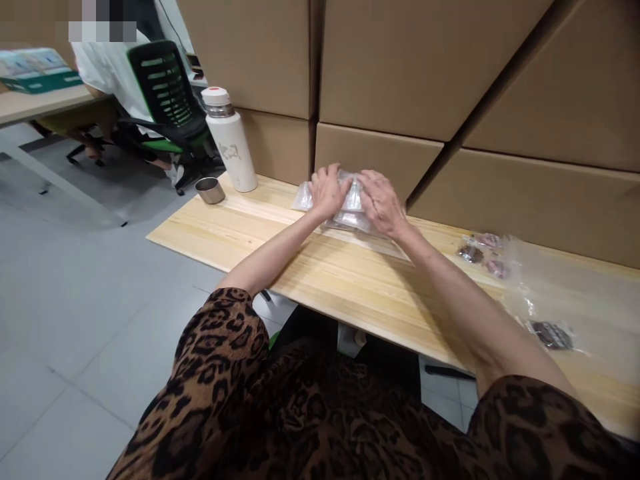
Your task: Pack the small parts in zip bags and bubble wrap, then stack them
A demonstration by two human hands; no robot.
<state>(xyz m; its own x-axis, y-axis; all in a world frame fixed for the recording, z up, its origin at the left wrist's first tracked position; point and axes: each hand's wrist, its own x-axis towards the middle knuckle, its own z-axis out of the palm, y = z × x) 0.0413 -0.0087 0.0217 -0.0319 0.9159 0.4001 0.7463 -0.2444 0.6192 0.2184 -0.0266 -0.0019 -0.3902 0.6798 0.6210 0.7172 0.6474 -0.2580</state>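
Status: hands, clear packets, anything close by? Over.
Left hand and right hand rest on the stack of clear packets, on the table. White flask and metal cup stand left, apart. Loose bag with dark pieces right.

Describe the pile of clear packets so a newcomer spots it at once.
On the wooden table, follow the back edge along the cardboard boxes, right of the white flask. The pile of clear packets lies under the left hand and right hand; unlike the bag farther right, it shows nothing dark.
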